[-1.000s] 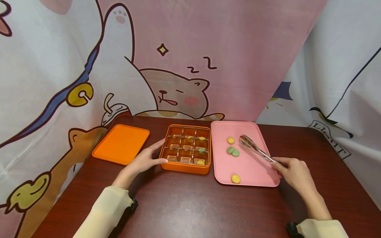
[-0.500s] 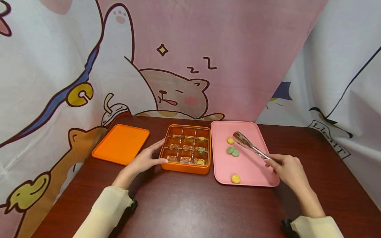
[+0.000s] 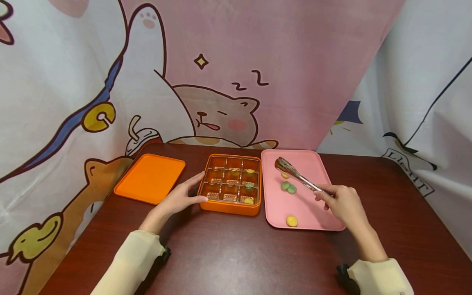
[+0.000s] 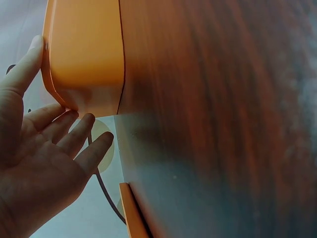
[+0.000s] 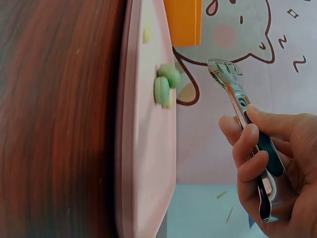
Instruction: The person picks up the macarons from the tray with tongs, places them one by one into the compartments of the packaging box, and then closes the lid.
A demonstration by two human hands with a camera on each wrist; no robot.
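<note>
My right hand (image 3: pixel 343 205) grips metal tongs (image 3: pixel 300 177) near their handle end. Their head hangs over the pink tray (image 3: pixel 313 215) with no item seen between its arms. On the tray lie two green macarons (image 3: pixel 289 187) side by side, a yellow macaron (image 3: pixel 291 221) near the front edge, and another yellow one (image 3: pixel 285 175) partly hidden by the tongs. My left hand (image 3: pixel 180 198) rests against the left side of the orange box (image 3: pixel 230 208), thumb at its front rim and fingers extended. Clear compartments inside the box hold several yellow and green macarons, mostly on the right.
A flat orange lid (image 3: pixel 149 178) lies left of the box. All stands on a dark wooden table (image 3: pixel 228 254). Behind it hangs a printed cartoon curtain (image 3: pixel 287 82). The box and tray stand close together.
My right hand has moved left with the tongs, bringing their head from the tray's middle to above its far left part. The left hand and box have stayed put.
</note>
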